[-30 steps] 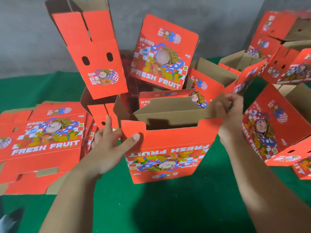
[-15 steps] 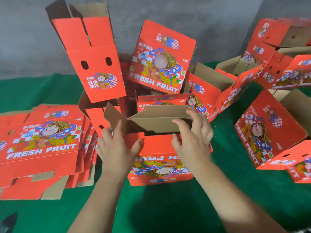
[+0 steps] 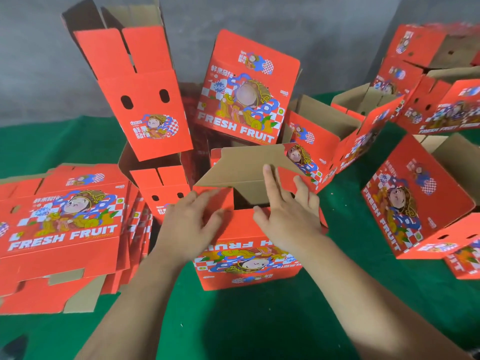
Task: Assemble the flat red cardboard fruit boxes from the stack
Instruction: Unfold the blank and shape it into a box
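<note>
**Flap folding on the centre box, green counter**

Half-assembled red cardboard fruit box [image 3: 246,258] stands on the green-covered counter [image 3: 259,328], directly in front of the person; its "FRESH FRUIT" print reads upside down from the head view. Open top faces up. Interior visible as a dark gap under the brown cardboard flap [image 3: 241,167]; no contents discernible.

Left hand [image 3: 191,224]: fingers straight and spread, lying flat on the red flap at the box's near left top edge. Right hand [image 3: 288,219]: fingers straight and spread, fingertips on the brown flap, palm over the near right rim. Neither hand pinches anything.

Stack of flat red cardboard box blanks [image 3: 65,224] lies on the counter just left of the centre box, printed side up, edges fanned out.

Behind the centre box: a tall opened red box with two oval holes [image 3: 145,110], flaps up, leaning; a tilted red box showing its printed face [image 3: 244,97]. To the right, several assembled red boxes [image 3: 418,193] lie on their sides or tilted, brown interiors showing, nothing seen inside. Grey wall [image 3: 337,27] behind.
</note>
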